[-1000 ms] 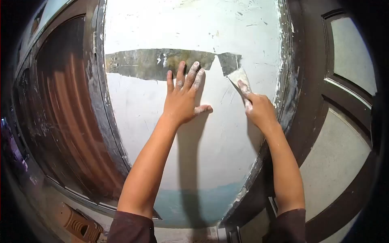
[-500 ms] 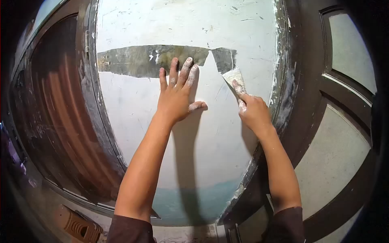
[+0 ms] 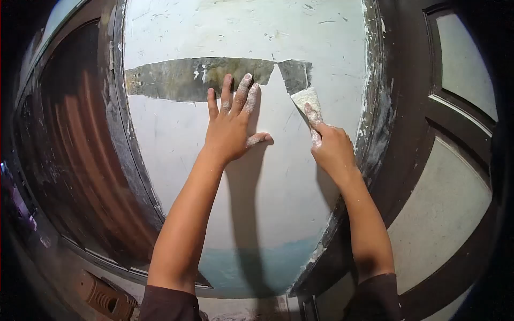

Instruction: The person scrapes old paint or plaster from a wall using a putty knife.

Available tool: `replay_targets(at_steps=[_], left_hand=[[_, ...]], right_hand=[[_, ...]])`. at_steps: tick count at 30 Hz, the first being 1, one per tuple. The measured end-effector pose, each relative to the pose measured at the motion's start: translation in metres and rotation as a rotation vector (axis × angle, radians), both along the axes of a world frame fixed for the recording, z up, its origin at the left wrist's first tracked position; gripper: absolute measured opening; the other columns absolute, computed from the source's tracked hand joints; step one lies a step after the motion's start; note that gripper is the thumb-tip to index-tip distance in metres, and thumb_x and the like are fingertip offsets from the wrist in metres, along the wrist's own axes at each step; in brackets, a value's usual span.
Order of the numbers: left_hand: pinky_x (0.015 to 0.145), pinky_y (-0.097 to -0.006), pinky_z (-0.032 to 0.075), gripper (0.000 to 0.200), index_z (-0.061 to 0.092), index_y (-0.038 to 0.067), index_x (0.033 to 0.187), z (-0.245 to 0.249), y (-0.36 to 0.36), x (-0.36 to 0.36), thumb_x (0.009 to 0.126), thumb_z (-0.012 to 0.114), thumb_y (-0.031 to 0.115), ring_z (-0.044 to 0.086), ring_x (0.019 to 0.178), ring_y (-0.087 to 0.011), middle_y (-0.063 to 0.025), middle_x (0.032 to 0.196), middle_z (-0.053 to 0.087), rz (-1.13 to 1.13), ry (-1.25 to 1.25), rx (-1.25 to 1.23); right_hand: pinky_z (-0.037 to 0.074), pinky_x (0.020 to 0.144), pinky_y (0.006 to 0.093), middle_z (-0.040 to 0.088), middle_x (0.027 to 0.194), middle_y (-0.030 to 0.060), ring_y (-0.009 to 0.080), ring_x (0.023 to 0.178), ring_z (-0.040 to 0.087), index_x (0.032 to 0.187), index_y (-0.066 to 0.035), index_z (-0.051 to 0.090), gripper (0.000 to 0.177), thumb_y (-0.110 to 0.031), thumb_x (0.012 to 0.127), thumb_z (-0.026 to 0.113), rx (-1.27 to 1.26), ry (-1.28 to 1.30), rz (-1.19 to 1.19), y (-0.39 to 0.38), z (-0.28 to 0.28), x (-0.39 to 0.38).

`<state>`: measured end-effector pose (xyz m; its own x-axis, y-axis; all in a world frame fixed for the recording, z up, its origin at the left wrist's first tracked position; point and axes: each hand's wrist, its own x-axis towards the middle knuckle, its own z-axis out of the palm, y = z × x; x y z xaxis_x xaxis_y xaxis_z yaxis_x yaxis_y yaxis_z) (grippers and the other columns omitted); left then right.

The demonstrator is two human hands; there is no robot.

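My left hand (image 3: 230, 125) lies flat on the white wall surface (image 3: 187, 155), its fingers spread and dusted with white powder. The fingertips reach onto a bare grey-brown band (image 3: 166, 80) that runs across the wall. In my right hand (image 3: 332, 144) is a scraper (image 3: 307, 100) coated with white material. Its blade touches the wall at the lower right end of the grey patch (image 3: 295, 77). A pointed white piece (image 3: 276, 80) stands between the band and that patch.
Dark wooden door frames flank the wall, with a brown panelled door (image 3: 91, 144) on the left and a door with pale panels (image 3: 439, 214) on the right. A brown slotted object (image 3: 104, 297) sits at the lower left. Teal paint (image 3: 241, 267) shows low on the wall.
Both hands appear slightly further left in view, along with the wall. The scraper remains in my right hand at nearly the same spot on the wall.
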<state>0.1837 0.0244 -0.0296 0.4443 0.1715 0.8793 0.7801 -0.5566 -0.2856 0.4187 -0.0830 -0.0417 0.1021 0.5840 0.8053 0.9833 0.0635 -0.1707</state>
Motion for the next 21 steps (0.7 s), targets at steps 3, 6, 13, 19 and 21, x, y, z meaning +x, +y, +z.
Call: replay_targets(at_steps=[3, 6, 13, 19, 21], left_hand=[[0.124, -0.0676, -0.004, 0.126, 0.028, 0.009, 0.165, 0.001, 0.0, 0.0, 0.072, 0.066, 0.084, -0.004, 0.162, -0.0396, -0.0078, 0.176, 0.011, 0.006, 0.002, -0.01], [0.123, -0.0683, -0.004, 0.126, 0.028, 0.008, 0.165, 0.0, 0.004, 0.0, 0.072, 0.068, 0.083, -0.004, 0.161, -0.0408, -0.0089, 0.176, 0.012, -0.007, 0.004, 0.032], [0.124, -0.0676, -0.002, 0.126, 0.028, 0.008, 0.165, 0.0, 0.002, 0.0, 0.072, 0.07, 0.081, -0.002, 0.162, -0.0404, -0.0088, 0.176, 0.012, 0.007, 0.011, 0.019], [0.124, -0.0667, -0.002, 0.125, 0.028, 0.007, 0.165, 0.0, -0.001, 0.0, 0.073, 0.069, 0.081, -0.003, 0.162, -0.0402, -0.008, 0.176, 0.012, -0.007, 0.0, 0.016], [0.124, -0.0668, -0.002, 0.125, 0.028, 0.008, 0.165, 0.0, 0.0, 0.0, 0.072, 0.069, 0.082, -0.003, 0.162, -0.0401, -0.0079, 0.176, 0.012, -0.006, -0.002, 0.023]], right_hand=[[0.056, 0.082, 0.0554, 0.074, 0.096, 0.0221, 0.0452, 0.091, 0.07, 0.116, -0.01, 0.075, 0.03, -0.012, 0.091, 0.058, 0.012, 0.029, 0.002, 0.005, 0.001, -0.003], [0.056, 0.082, 0.0553, 0.073, 0.096, 0.0229, 0.045, 0.091, 0.07, 0.117, -0.011, 0.075, 0.032, -0.011, 0.09, 0.058, 0.088, 0.027, 0.049, 0.001, -0.005, -0.007], [0.052, 0.082, 0.0566, 0.07, 0.089, 0.0282, 0.0491, 0.087, 0.066, 0.106, -0.002, 0.073, 0.023, -0.008, 0.089, 0.059, 0.134, 0.07, 0.087, 0.009, -0.006, -0.007], [0.053, 0.084, 0.0562, 0.072, 0.092, 0.0276, 0.0489, 0.09, 0.067, 0.114, -0.004, 0.074, 0.03, -0.009, 0.09, 0.057, 0.068, 0.1, 0.06, 0.005, -0.001, -0.015], [0.053, 0.085, 0.0563, 0.072, 0.093, 0.0277, 0.0488, 0.091, 0.067, 0.116, -0.005, 0.074, 0.031, -0.008, 0.091, 0.056, 0.068, 0.1, 0.066, 0.003, -0.002, -0.017]])
